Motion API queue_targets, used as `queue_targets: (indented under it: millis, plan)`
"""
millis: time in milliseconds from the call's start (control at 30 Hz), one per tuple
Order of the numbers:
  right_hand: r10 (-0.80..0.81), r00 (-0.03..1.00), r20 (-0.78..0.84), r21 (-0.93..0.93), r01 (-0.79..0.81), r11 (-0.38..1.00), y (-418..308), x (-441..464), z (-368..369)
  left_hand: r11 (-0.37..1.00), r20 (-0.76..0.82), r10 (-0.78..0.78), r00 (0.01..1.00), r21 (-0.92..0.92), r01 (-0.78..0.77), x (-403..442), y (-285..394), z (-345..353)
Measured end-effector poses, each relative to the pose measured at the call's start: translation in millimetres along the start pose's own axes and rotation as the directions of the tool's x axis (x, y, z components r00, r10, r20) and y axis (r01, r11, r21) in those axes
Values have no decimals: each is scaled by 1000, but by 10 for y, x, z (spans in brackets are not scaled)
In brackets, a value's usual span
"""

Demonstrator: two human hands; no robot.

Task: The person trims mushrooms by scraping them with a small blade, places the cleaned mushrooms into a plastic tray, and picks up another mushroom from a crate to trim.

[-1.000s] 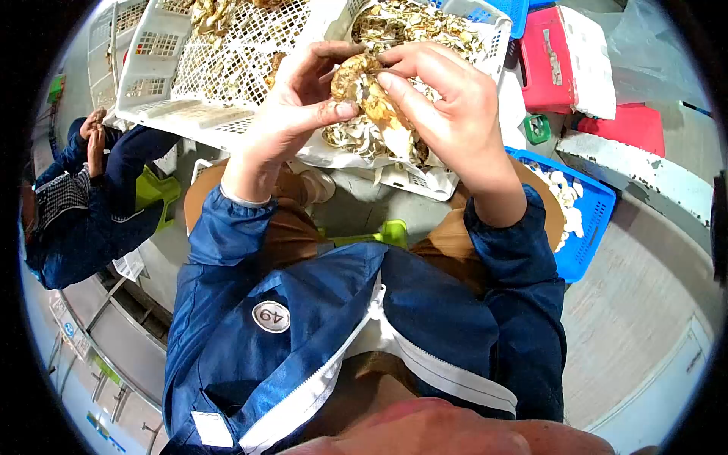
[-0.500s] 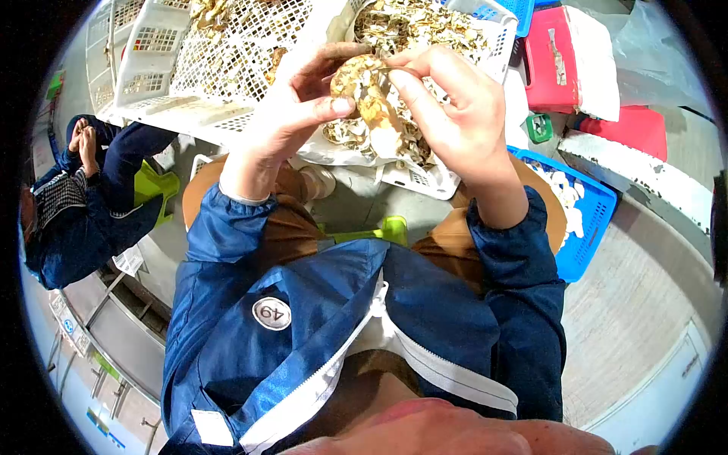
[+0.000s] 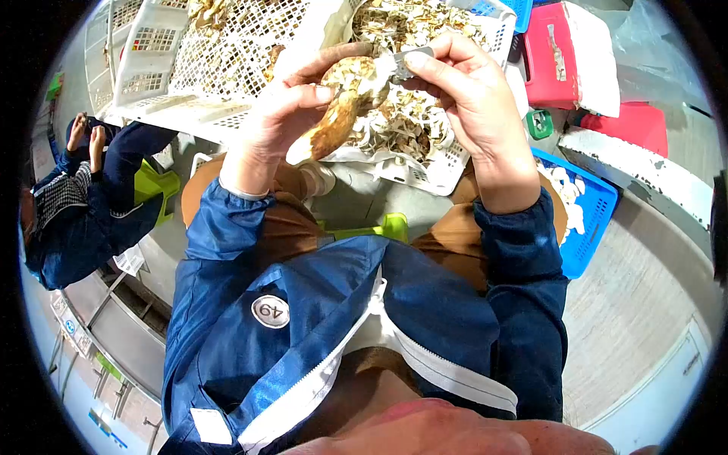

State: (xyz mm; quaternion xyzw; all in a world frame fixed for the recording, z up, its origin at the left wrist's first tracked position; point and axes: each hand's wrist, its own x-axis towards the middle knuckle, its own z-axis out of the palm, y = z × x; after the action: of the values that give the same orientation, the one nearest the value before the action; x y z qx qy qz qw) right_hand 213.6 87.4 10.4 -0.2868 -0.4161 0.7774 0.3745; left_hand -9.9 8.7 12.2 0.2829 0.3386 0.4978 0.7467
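A brown-and-white mushroom is in my left hand, its thick stem tilted down to the left. My left thumb and fingers close around the cap end, where pale patches show. My right hand pinches a small grey metal blade between thumb and fingers. The blade's edge is at the mushroom's right side, apparently touching it. Below both hands is a white crate lined with a pale bag, full of thin mushroom peelings.
A white mesh basket with some mushrooms stands at upper left. To the right, a blue basket contains white pieces. A red container is at upper right. A co-worker sits at the left by a green stool.
The mushroom has turned, its stem end swinging to the lower left. My right hand has moved up and right, and the blade now shows clearly. The co-worker's hands have moved apart.
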Motion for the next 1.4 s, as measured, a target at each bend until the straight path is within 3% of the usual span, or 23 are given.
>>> queue_targets:
  millis: [33, 100, 133, 167, 267, 300, 333, 400, 433, 533, 567, 667, 800, 833, 1067, 1100, 1233, 1333, 1367, 1400]
  plan:
    - [-34, 999, -19, -39, 33, 999, 26, 10, -3, 998, 6, 24, 1000, 51, -24, 15, -13, -28]
    - [-53, 996, -65, -385, 24, 923, 21, 15, -57, 1000, 19, -4, 1000, -8, 4, -15, 0, -12]
    - [-68, 994, -84, -542, 12, 840, 26, 18, -84, 999, 26, -17, 1000, -36, 18, -22, 3, -3]
    - [-180, 975, -127, -751, 24, 659, 79, 20, -85, 993, 69, -31, 997, -108, 38, -20, 7, 1]
    - [-204, 976, -75, -839, 48, 542, 93, -8, -52, 980, 96, 8, 995, -197, 12, 11, -28, -59]
    - [-306, 950, 55, -803, 224, 552, 98, 13, -53, 988, 58, 20, 998, -154, -11, 18, -48, -89]
    - [-372, 921, 111, -798, 306, 519, 84, 14, -40, 999, -57, 52, 997, 1, -52, 11, -39, -46]
    - [-499, 840, 215, -772, 459, 439, -5, 7, 43, 997, -29, 62, 998, 50, -61, 45, -73, -92]
    - [-459, 866, 197, -760, 431, 486, -43, -28, 84, 997, -60, 61, 996, 48, -58, 45, -94, -89]
    - [-429, 861, 275, -768, 465, 440, -129, -86, 138, 993, -132, 64, 989, 111, -50, 50, -121, -67]
    - [-361, 901, 241, -770, 404, 495, -144, -125, 168, 984, -145, 70, 987, 175, -44, 50, -107, -59]
    - [-373, 886, 276, -835, 413, 363, -133, -129, 144, 971, -169, 67, 983, 236, -26, 32, -54, 60]
    - [-373, 889, 267, -699, 444, 560, -37, -68, 58, 976, -134, 41, 990, 220, -11, 32, -58, 48]
    - [-308, 935, 175, -653, 345, 675, -31, -91, 102, 974, -123, 47, 991, 226, -18, 34, -60, 29]
    - [-184, 983, 10, -581, 156, 799, -39, -125, 89, 976, -129, 28, 991, 218, 1, 41, -85, 0]
    - [-160, 987, -11, -671, 112, 733, -81, -136, 94, 976, -115, 26, 993, 217, 0, 45, -102, -31]
    - [-140, 988, -65, -517, 87, 851, -2, -67, 19, 996, -60, -17, 998, 91, 23, 32, -130, -136]
    - [-235, 971, -33, -810, 112, 576, 113, -36, -121, 994, 53, -15, 998, -103, 21, 58, -191, -225]
    - [-281, 958, 55, -880, 180, 441, 196, -13, -197, 985, 49, -12, 999, -169, 20, 50, -197, -239]
    - [-352, 930, 103, -874, 254, 414, 189, -5, -175, 984, 59, -8, 998, -176, 19, 53, -188, -242]
